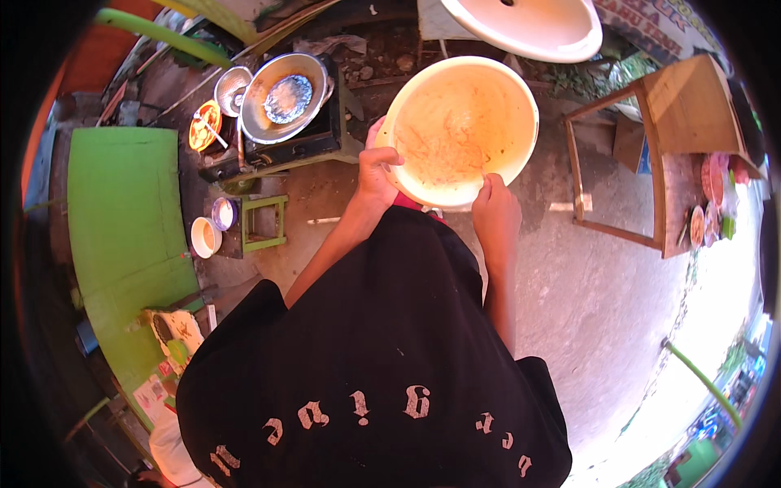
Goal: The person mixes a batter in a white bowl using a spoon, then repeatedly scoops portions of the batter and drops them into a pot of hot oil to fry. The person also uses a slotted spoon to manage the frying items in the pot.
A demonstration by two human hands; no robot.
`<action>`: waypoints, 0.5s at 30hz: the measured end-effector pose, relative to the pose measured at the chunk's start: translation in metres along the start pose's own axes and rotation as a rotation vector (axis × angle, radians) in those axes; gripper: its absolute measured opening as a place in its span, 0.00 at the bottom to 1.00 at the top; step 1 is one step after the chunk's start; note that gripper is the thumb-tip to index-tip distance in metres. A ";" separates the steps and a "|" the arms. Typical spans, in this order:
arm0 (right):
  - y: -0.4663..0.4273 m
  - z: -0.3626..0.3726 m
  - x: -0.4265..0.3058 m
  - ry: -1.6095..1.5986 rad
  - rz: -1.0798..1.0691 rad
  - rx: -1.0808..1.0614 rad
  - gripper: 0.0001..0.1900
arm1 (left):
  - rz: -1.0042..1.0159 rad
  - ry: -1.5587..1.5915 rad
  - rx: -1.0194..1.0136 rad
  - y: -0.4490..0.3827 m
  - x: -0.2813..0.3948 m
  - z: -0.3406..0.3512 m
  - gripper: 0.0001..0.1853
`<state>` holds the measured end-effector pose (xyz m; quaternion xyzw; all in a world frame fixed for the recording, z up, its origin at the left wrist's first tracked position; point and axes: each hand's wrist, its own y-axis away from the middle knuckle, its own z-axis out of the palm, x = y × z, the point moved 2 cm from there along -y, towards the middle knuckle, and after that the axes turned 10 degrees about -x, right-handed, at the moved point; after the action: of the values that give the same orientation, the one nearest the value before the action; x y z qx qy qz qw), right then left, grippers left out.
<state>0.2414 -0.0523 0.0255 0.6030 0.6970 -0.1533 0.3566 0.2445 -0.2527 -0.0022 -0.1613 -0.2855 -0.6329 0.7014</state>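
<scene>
My left hand [379, 168] grips the left rim of a pale yellow basin [515, 85], its thumb over the edge. The basin is tilted so its inside faces the camera, and a thin wet, orange-brown layer with shreds or streaks [448, 149] coats its bottom. My right hand [497, 207] is closed at the basin's lower right rim, fingertips just over the edge near the mixture. Whether it pinches the rim or a thin utensil cannot be told. Up and to the left, a wide metal wok [253, 110] with bubbling oil rests on a black stove [296, 149].
An orange bowl with a spoon [204, 125] and a metal strainer [232, 82] lie beside the wok. A green stool [264, 222], white tub [206, 238] and green table [125, 213] stand left. A wooden table frame [656, 171] is at right, a white sink-like basin [573, 52] above.
</scene>
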 end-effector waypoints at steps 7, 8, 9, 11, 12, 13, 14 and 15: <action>-0.033 0.043 -0.049 -0.065 -0.194 -0.225 0.12 | 0.202 0.065 0.175 0.030 0.056 -0.052 0.43; -0.034 0.050 -0.063 0.053 -0.217 -0.236 0.13 | 0.227 0.062 0.198 0.033 0.065 -0.060 0.43; -0.035 0.059 -0.075 0.168 -0.241 -0.240 0.13 | 0.250 0.055 0.216 0.035 0.074 -0.068 0.43; -0.043 0.091 -0.089 -0.058 -0.335 -0.408 0.13 | 0.282 0.045 0.254 0.038 0.093 -0.089 0.43; -0.050 0.104 -0.104 -0.199 -0.364 -0.484 0.13 | 0.291 0.044 0.270 0.039 0.105 -0.101 0.43; -0.056 0.115 -0.120 -0.341 -0.388 -0.556 0.13 | 0.298 0.042 0.285 0.040 0.119 -0.112 0.43; -0.064 0.119 -0.134 -0.293 -0.299 -0.561 0.13 | 0.321 0.042 0.289 0.041 0.133 -0.123 0.43; -0.067 0.126 -0.148 -0.157 -0.293 -0.479 0.13 | 0.336 0.046 0.292 0.041 0.150 -0.124 0.43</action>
<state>0.2194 -0.2563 0.0238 0.3810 0.7631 -0.0805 0.5158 0.3142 -0.4389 -0.0031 -0.0888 -0.3271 -0.4625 0.8193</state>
